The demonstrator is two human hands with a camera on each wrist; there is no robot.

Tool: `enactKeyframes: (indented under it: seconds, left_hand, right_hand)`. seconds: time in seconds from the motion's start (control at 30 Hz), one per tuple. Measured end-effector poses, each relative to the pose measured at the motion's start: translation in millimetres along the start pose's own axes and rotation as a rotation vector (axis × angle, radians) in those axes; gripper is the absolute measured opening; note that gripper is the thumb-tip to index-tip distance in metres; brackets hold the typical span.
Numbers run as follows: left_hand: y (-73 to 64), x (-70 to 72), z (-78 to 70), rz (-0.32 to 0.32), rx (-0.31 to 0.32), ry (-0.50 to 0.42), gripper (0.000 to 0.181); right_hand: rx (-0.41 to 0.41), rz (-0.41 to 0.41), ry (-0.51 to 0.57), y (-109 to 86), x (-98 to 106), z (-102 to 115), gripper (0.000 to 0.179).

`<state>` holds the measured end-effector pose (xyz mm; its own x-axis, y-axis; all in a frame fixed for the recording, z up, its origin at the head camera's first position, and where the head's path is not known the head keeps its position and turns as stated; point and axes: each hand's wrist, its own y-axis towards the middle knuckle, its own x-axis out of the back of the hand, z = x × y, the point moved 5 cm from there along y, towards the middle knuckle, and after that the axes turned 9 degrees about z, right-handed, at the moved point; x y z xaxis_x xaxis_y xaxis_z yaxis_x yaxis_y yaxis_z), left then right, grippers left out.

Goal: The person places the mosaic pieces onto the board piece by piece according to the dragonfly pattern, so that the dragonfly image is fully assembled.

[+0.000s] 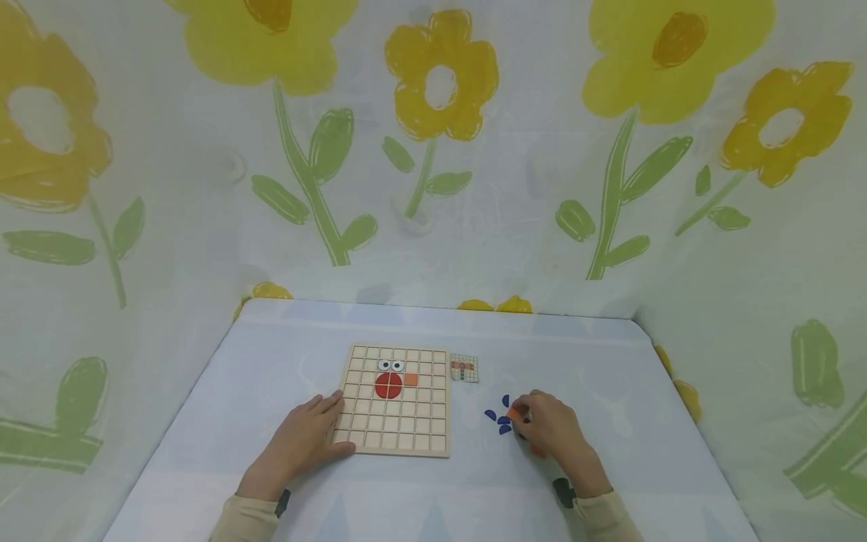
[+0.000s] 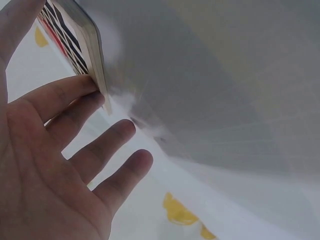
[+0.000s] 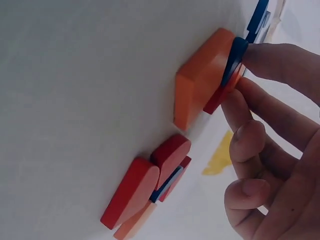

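My left hand (image 1: 308, 433) rests at the lower left of a wooden grid board (image 1: 423, 429), fingers extended against its edge and thumb by the near corner. On the board are two eye tiles (image 1: 390, 366), a red circle (image 1: 389, 385) of quarter pieces and an orange square (image 1: 411, 379). To the right, my right hand (image 1: 552, 429) pinches a small orange piece (image 1: 513, 413) between thumb and index finger. Several dark blue pieces (image 1: 491, 415) lie by its fingertips. Below this hand, the right wrist view shows a larger orange piece (image 3: 202, 77) and red pieces (image 3: 132, 192), partly overlapping in view.
A small picture card (image 1: 464, 368) with a grid pattern lies beside the board's upper right edge. The pale table (image 1: 576, 354) meets flower-printed cloth walls (image 1: 508, 226) at the back and sides.
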<state>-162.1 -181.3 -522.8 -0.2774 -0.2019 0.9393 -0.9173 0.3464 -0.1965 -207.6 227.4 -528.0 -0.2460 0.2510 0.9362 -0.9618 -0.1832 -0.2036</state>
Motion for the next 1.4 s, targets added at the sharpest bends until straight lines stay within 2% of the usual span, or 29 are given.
enactKeyframes:
  seconds: [0.13,0.27,0.4,0.47,0.63,0.73,1.07,1.4]
  left_hand:
    - [-0.1,-1.9,1.4,-0.004,-0.005,-0.006,0.088]
    - [-0.3,-2.7,2.3,-0.006,-0.002,-0.016,0.088]
    - [0.1,-1.5,1.8,-0.009,-0.003,-0.013,0.088]
    - [0.1,-0.2,0.9,-0.008,-0.004,-0.008,0.089]
    - [0.3,0.9,0.3,-0.003,-0.004,-0.019,0.088]
    - [1.0,-1.3,1.2,-0.003,-0.007,-0.021,0.088]
    - [2.3,-4.0,2.5,-0.013,-0.005,-0.007,0.088]
    - [1.1,-3.1,2.5,-0.013,-0.002,-0.007,0.088]
  right_hand:
    - [0.004,-0.003,-0.027,-0.4,3.4,0.4,0.016]
    - [0.037,-0.074,-0.056,-0.4,9.1,1.9,0.022]
    - [0.145,-0.177,-0.047,-0.7,13.8,9.0,0.026]
    - [0.227,-0.223,-0.03,-1.2,15.9,16.7,0.026]
    - [0.387,-0.288,-0.017,1.7,17.1,37.7,0.021]
    - [0.414,-0.289,-0.026,6.4,14.7,46.9,0.019]
    - [0.379,-0.187,-0.034,25.1,4.7,74.5,0.023]
    - [0.498,-0.149,-0.03,40.1,-0.6,110.5,0.024]
